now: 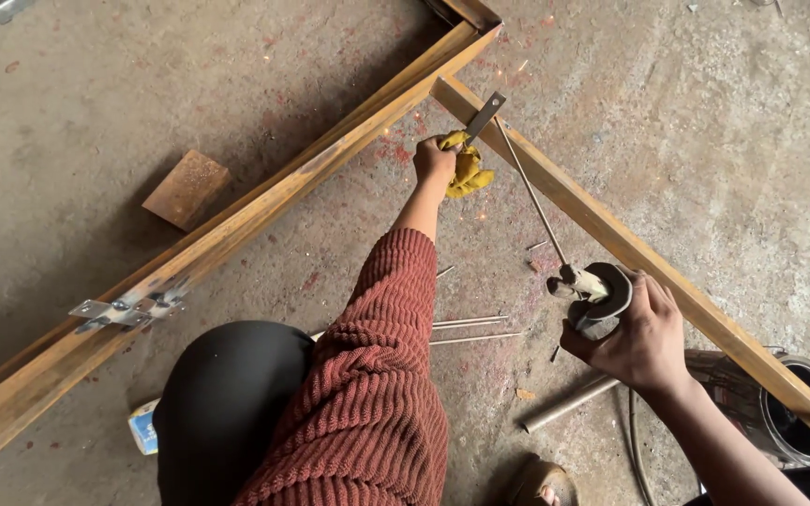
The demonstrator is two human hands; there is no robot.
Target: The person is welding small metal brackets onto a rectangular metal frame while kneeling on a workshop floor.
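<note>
Rust-brown steel tubing (236, 220) forms a large frame lying on the concrete floor (96, 112), and we crouch inside its corner, looking down from the head camera. Our left hand (435, 157), at the end of a ribbed red sleeve (377, 375), is clenched around a yellow cloth (469, 171) and through it grips a small flat metal strip (485, 114), holding that strip against the diagonal bar (611, 239) just below the frame's corner. Our right hand (644, 337) is closed around the electrode holder (602, 292), fingers wrapped about its handle. From the holder a thin welding rod (532, 192) runs up and to the left, its tip meeting the bar right beside the strip. A few small sparks lie scattered on the floor around that spot.

A rusty square plate (187, 187) rests on the floor outside the frame, well apart from both hands. A bright metal bracket (124, 309) sits clamped on the frame's long side, lower left. Spare rods (471, 328) lie between our knee and the diagonal bar, and a round tin (803, 408) stands at the right edge.
</note>
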